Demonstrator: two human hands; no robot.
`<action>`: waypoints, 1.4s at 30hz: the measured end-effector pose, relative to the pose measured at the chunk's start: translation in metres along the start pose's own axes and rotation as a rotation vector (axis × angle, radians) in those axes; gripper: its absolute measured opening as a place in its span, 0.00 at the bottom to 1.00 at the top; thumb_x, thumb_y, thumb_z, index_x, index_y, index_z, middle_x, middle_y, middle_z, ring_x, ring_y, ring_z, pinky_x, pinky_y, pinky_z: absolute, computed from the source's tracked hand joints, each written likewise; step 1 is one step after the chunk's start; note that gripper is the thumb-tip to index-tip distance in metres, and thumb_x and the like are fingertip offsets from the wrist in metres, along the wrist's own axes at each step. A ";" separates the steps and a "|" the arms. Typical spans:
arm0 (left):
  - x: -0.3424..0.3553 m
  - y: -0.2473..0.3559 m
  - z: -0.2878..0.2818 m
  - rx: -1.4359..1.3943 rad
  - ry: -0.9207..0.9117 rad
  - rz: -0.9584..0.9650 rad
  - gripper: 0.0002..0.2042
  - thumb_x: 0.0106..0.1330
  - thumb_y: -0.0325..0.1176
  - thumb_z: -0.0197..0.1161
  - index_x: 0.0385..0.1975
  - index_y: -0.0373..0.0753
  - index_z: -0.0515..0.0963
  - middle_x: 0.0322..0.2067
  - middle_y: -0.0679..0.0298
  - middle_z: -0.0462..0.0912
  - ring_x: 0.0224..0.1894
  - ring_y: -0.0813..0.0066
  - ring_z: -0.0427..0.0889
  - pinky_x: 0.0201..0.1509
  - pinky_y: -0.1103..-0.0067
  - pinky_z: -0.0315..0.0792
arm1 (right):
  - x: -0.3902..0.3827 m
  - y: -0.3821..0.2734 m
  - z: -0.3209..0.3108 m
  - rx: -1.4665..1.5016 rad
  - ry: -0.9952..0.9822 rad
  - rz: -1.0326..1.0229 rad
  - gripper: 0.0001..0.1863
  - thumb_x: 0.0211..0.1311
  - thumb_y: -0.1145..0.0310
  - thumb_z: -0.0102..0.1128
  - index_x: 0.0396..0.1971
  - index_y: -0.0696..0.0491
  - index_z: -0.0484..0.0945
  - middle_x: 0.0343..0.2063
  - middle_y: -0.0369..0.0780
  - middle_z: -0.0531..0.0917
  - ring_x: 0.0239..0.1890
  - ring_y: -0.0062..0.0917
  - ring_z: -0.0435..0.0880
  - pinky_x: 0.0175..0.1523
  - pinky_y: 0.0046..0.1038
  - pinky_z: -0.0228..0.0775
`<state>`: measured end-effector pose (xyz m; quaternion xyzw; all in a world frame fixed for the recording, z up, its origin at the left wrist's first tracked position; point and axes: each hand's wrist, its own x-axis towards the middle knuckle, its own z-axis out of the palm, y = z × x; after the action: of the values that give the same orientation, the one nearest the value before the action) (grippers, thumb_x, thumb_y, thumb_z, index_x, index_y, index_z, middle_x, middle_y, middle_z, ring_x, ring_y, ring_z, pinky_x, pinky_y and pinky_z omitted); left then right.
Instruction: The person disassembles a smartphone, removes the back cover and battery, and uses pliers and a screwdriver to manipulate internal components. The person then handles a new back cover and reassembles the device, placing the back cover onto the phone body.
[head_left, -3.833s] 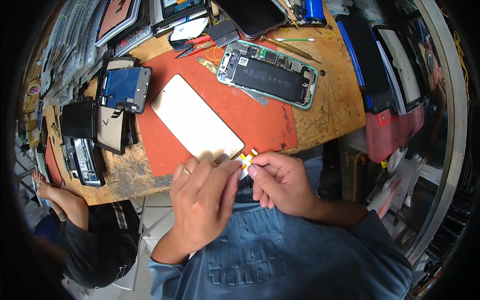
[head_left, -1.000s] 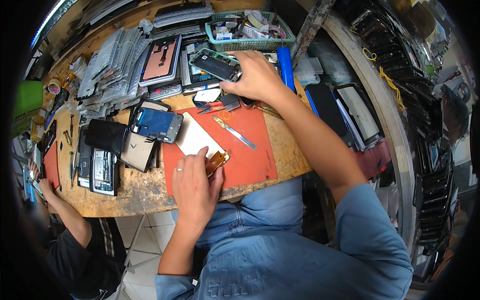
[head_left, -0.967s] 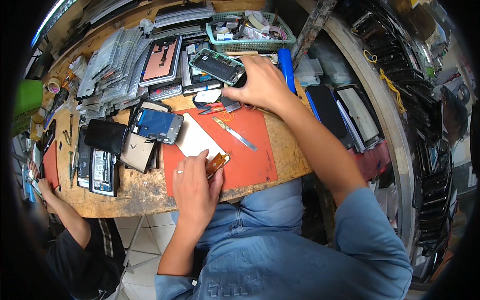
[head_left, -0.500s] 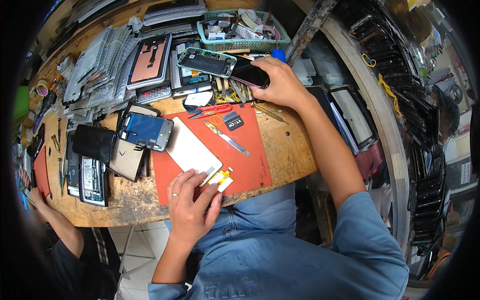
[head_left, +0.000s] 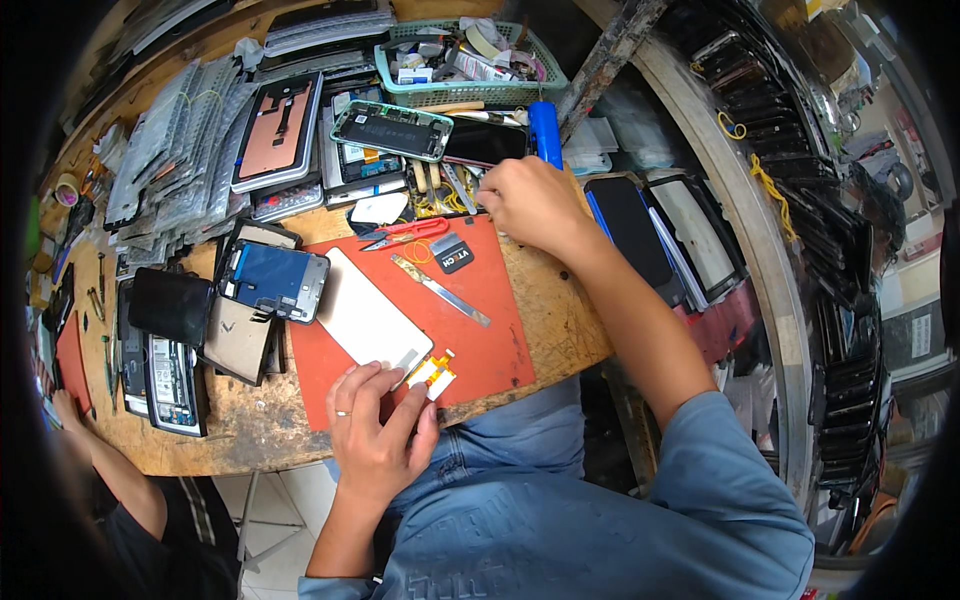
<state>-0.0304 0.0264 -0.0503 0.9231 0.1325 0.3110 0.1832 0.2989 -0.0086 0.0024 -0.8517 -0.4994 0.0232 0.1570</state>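
My left hand (head_left: 380, 430) rests its fingertips on the lower end of a white phone screen panel (head_left: 365, 305), its fingers slightly apart, beside an attached yellow flex cable (head_left: 440, 365). The panel lies on an orange mat (head_left: 490, 360). My right hand (head_left: 530, 205) is closed above the mat's back right corner, near loose tools (head_left: 462, 185); what its fingertips hold is hidden. A metal pry blade (head_left: 455, 298), red-handled scissors (head_left: 425, 225) and a small black square case (head_left: 452, 262) lie on the mat. Behind, an open green-framed phone (head_left: 392, 130) rests on other devices beside a dark phone (head_left: 485, 145).
Stacked bubble-wrapped parts (head_left: 170, 150) and opened devices (head_left: 165, 380) crowd the left. A green basket (head_left: 470, 95) and blue cylinder (head_left: 546, 135) stand at the back. Dark cases (head_left: 625, 235) lie right, beside a metal-edged rack (head_left: 790, 380). A co-worker's arm (head_left: 120, 470) is at far left.
The open green phone was set down at the back, and the dark phone my right hand then held lies there too. My right hand moved down toward the tools. My left fingers loosened on the flex.
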 end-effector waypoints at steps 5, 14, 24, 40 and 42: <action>0.002 0.001 -0.002 -0.010 0.005 -0.021 0.12 0.57 0.34 0.76 0.41 0.41 0.89 0.49 0.58 0.83 0.58 0.54 0.80 0.64 0.56 0.72 | 0.026 -0.012 0.006 -0.153 -0.115 0.123 0.15 0.62 0.62 0.70 0.28 0.62 0.88 0.31 0.54 0.89 0.40 0.51 0.91 0.48 0.49 0.82; 0.001 -0.001 0.001 -0.005 0.007 0.004 0.12 0.58 0.33 0.75 0.41 0.40 0.87 0.47 0.59 0.83 0.57 0.55 0.81 0.63 0.57 0.73 | 0.019 -0.021 0.008 -0.091 0.127 0.100 0.09 0.58 0.65 0.69 0.30 0.56 0.88 0.28 0.52 0.89 0.38 0.49 0.90 0.46 0.49 0.81; 0.001 -0.001 -0.001 -0.018 0.017 0.001 0.12 0.58 0.35 0.75 0.42 0.40 0.88 0.47 0.59 0.83 0.57 0.56 0.81 0.63 0.57 0.74 | 0.035 -0.062 0.018 -0.071 -0.100 0.075 0.18 0.62 0.59 0.70 0.30 0.62 0.88 0.35 0.56 0.90 0.42 0.53 0.91 0.52 0.50 0.83; 0.000 -0.002 0.001 -0.007 0.039 0.022 0.12 0.59 0.34 0.74 0.42 0.41 0.88 0.47 0.60 0.83 0.56 0.57 0.81 0.63 0.59 0.74 | 0.020 -0.046 0.009 -0.083 -0.050 0.248 0.15 0.53 0.60 0.72 0.29 0.59 0.89 0.34 0.55 0.90 0.42 0.50 0.92 0.51 0.46 0.83; -0.001 -0.003 0.003 -0.030 0.045 0.013 0.13 0.59 0.34 0.74 0.42 0.41 0.88 0.47 0.60 0.83 0.56 0.57 0.81 0.63 0.59 0.74 | 0.003 -0.032 -0.004 0.008 -0.081 0.216 0.18 0.54 0.61 0.73 0.36 0.62 0.89 0.33 0.56 0.90 0.41 0.52 0.91 0.50 0.47 0.83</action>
<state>-0.0294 0.0279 -0.0544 0.9139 0.1260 0.3349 0.1918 0.2742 0.0077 0.0162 -0.8984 -0.4103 0.0762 0.1367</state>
